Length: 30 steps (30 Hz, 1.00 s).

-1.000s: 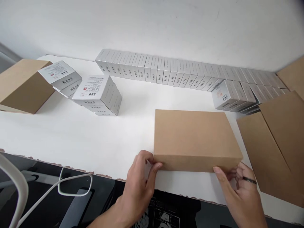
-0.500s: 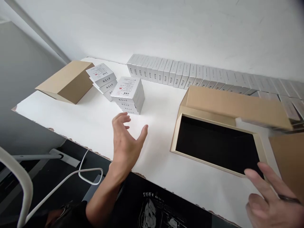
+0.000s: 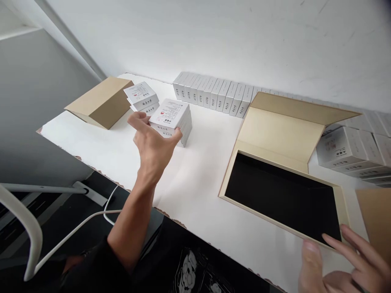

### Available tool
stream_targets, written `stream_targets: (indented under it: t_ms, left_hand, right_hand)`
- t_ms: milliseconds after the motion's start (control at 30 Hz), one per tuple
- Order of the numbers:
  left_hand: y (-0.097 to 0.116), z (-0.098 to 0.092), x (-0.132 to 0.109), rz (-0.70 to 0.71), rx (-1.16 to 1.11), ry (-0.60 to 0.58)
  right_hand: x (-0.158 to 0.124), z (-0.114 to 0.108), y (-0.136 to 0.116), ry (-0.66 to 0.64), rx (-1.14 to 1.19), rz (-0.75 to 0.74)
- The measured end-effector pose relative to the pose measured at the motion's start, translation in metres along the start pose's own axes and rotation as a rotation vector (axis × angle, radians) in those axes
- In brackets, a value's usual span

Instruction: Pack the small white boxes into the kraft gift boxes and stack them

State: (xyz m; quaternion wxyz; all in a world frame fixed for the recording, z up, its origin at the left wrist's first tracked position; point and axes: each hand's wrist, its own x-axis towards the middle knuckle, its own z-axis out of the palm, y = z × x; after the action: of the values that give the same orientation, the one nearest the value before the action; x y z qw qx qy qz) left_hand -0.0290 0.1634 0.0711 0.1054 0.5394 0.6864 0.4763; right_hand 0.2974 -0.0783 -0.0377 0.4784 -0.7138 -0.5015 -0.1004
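Note:
An open kraft gift box (image 3: 232, 171) lies on the white table, its lid (image 3: 275, 130) standing up at the back and its inside lined black. My left hand (image 3: 154, 142) is stretched out to a short stack of white and silver small boxes (image 3: 172, 118). Thumb and fingers are spread around the stack's near side, with the thumb touching its right corner. My right hand (image 3: 345, 262) hovers by the gift box's near right corner, fingers spread and empty.
A long row of small silver boxes (image 3: 210, 93) lines the wall. A closed kraft box (image 3: 97, 101) rests at the far left with more small boxes (image 3: 143, 95) leaning on it. More small boxes (image 3: 345, 150) and a kraft panel (image 3: 377, 215) sit at right. A white cable (image 3: 70, 240) hangs below the table edge.
The gift box went from closed to fully open, its lid now upright. My left hand left the box and reached the stack of small boxes. My right hand let go of the lid.

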Motion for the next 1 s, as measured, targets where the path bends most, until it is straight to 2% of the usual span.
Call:
stream_targets:
  t_ms: [67,100,167,200,233,300,367,400,433,500,567,667,733,833,900,933,967,1000]
  left_hand:
    - [0.007,-0.002,-0.008,0.129,0.001,0.075]
    - [0.012,-0.003,-0.015,0.222,-0.025,0.096]
    - [0.026,-0.004,-0.032,0.434,-0.155,0.072]
    - [0.035,-0.005,-0.040,0.530,-0.253,0.000]
    - [0.045,-0.005,-0.048,0.623,-0.340,-0.128]
    - [0.068,-0.005,-0.061,0.811,-0.406,-0.508]
    - [0.091,-0.001,-0.069,0.983,-0.308,-0.879]
    - [0.101,0.003,-0.072,1.057,-0.230,-0.991]
    - [0.109,0.008,-0.074,1.108,-0.159,-1.054]
    - [0.120,0.020,-0.078,1.161,-0.039,-1.115]
    - [0.122,0.034,-0.081,1.147,0.104,-1.187]
    - [0.115,0.051,-0.084,1.053,0.281,-1.315]
    - [0.109,0.055,-0.086,1.020,0.317,-1.396]
    - [0.101,0.051,-0.088,1.020,0.270,-1.387]
    - [0.093,0.042,-0.088,1.007,0.119,-1.241]
    - [0.088,0.037,-0.086,0.987,0.020,-1.089]
    - [0.081,0.032,-0.082,0.949,-0.068,-0.876]
    - [0.073,0.028,-0.076,0.888,-0.128,-0.610]
  right_hand:
    - [0.004,0.003,-0.021,0.077,-0.029,-0.166]
    - [0.006,0.004,-0.030,0.072,-0.037,-0.200]
    - [0.007,0.003,-0.043,0.011,-0.045,-0.151]
    - [0.007,0.002,-0.048,-0.009,-0.053,-0.109]
    - [0.006,0.001,-0.050,-0.020,-0.062,-0.079]
    - [0.005,-0.002,-0.052,-0.034,-0.076,-0.060]
    - [0.002,-0.003,-0.052,-0.056,-0.077,-0.046]
    - [0.001,-0.003,-0.051,-0.063,-0.078,-0.039]
    - [0.000,-0.002,-0.051,-0.069,-0.081,-0.035]
    - [-0.001,-0.001,-0.051,-0.073,-0.093,-0.050]
    - [-0.002,0.000,-0.052,-0.070,-0.118,-0.079]
    - [-0.002,0.001,-0.051,-0.067,-0.164,-0.114]
    - [-0.003,0.001,-0.049,-0.064,-0.182,-0.154]
    - [-0.003,0.000,-0.046,-0.074,-0.207,-0.203]
    - [-0.003,0.000,-0.045,-0.083,-0.217,-0.216]
    - [-0.003,0.000,-0.046,-0.087,-0.220,-0.216]
    - [-0.003,0.000,-0.046,-0.085,-0.222,-0.215]
    - [-0.002,0.000,-0.047,-0.083,-0.223,-0.213]
